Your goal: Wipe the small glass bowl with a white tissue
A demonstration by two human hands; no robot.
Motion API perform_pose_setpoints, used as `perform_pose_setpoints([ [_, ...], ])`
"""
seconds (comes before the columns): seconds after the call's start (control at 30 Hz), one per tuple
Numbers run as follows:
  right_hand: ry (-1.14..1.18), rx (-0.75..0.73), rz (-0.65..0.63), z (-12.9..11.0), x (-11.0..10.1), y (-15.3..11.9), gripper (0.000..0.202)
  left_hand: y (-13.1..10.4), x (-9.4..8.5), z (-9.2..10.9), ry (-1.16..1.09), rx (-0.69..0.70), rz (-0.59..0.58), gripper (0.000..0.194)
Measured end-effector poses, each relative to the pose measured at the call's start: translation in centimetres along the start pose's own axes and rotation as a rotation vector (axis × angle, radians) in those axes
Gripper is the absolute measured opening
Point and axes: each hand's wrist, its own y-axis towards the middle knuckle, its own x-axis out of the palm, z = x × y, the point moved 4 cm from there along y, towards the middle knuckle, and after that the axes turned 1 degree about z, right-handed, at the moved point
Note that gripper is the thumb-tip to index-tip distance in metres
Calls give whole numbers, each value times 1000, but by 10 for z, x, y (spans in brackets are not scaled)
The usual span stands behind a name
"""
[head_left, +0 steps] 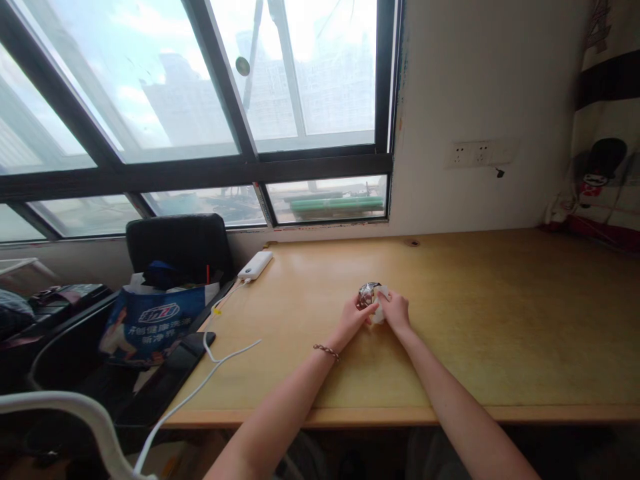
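Above the middle of the wooden table, my two hands are close together. My left hand point(356, 316) is closed around a small, shiny, silvery rounded object point(369, 291) with dark and bright reflections; its exact kind is too small to make out. Pinched in my right hand point(395, 311) is a thin white piece point(381, 312) that looks like tissue or a wipe. It lies against the side of the shiny object. My fingers hide part of both things. A twisted bracelet point(327, 351) circles my left wrist.
A white power bank point(255, 265) with a white cable point(216, 360) lies along the left side of the wooden table point(490, 333). Left of it, a blue bag point(150, 323) sits on a black chair point(177, 243). A window and wall sockets point(471, 154) are behind.
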Motion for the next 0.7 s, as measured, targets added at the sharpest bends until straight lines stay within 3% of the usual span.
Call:
perform_pose_setpoints([
  [0.13, 65, 32, -36, -2, -1, -3, 28, -1, -4, -2, 57, -6, 68, 39],
  [0.3, 117, -153, 79, -17, -12, -11, 24, -1, -7, -1, 23, -24, 87, 42],
  [0.4, 160, -195, 80, -22, -12, -12, 27, -1, -11, -2, -38, -88, 124, 48],
  [0.6, 252, -40, -216, -16, 7, -3, 26, 2, -17, -11, -80, -164, 201, 56],
  [0.7, 169, -11, -247, -12, 8, -3, 25, 5, -15, -16, -32, -169, 150, 56],
])
